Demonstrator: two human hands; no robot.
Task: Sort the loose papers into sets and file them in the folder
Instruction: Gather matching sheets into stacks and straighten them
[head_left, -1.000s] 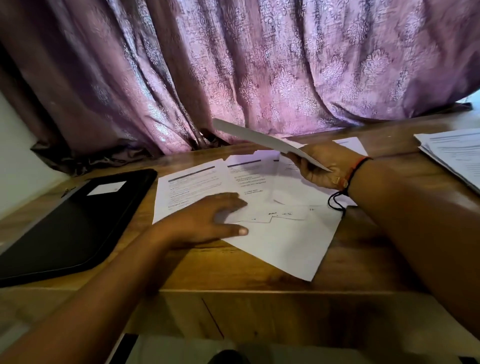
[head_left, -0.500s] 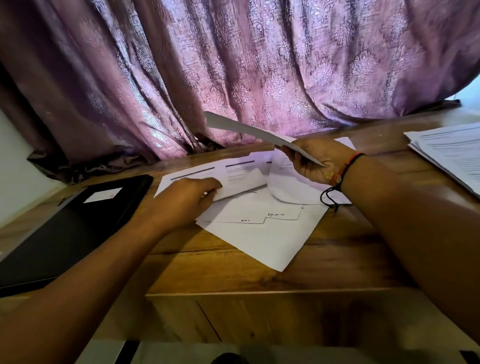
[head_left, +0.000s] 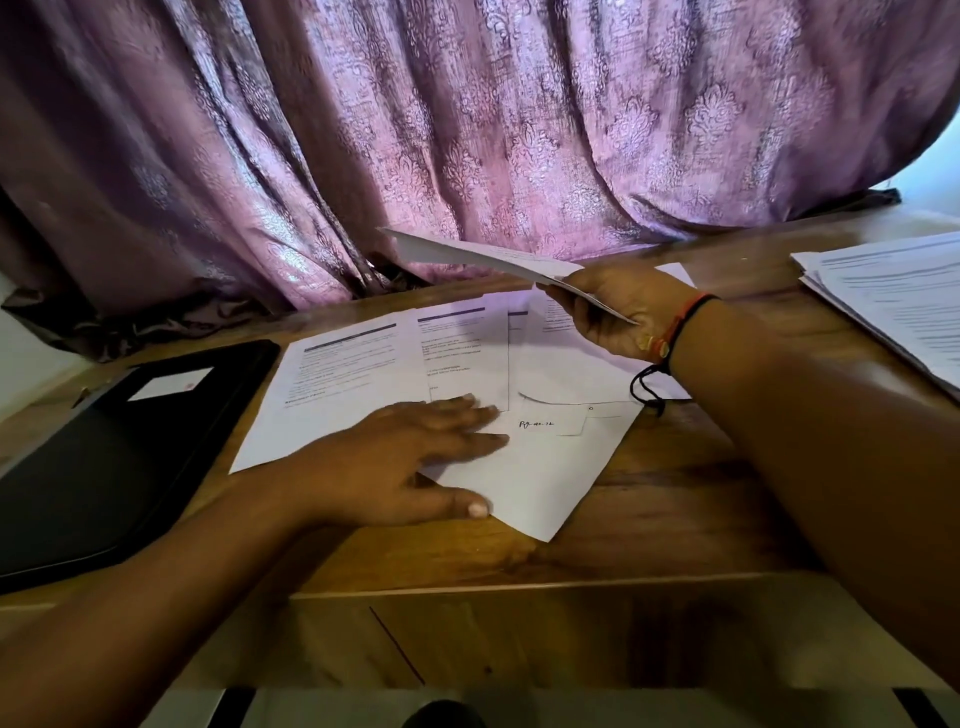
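Note:
Several loose printed sheets (head_left: 363, 379) lie overlapped on the wooden table (head_left: 649, 499). My left hand (head_left: 415, 457) lies flat on them with straight fingers, its thumb on a blank white sheet (head_left: 540, 478) whose corner points toward me. My right hand (head_left: 618, 317) grips a thin set of papers (head_left: 467, 254), held up off the table and slanting toward the curtain. A black folder (head_left: 104, 457) lies closed at the left with a small white label on its cover.
A second stack of printed papers (head_left: 893, 296) lies at the table's right edge. A purple patterned curtain (head_left: 467, 130) hangs right behind the table. The table's front edge runs just below the blank sheet.
My left hand reached back under a printed sheet and lifted it, then came forward and flattened on the sheets again. The right hand kept its papers raised in the same spot.

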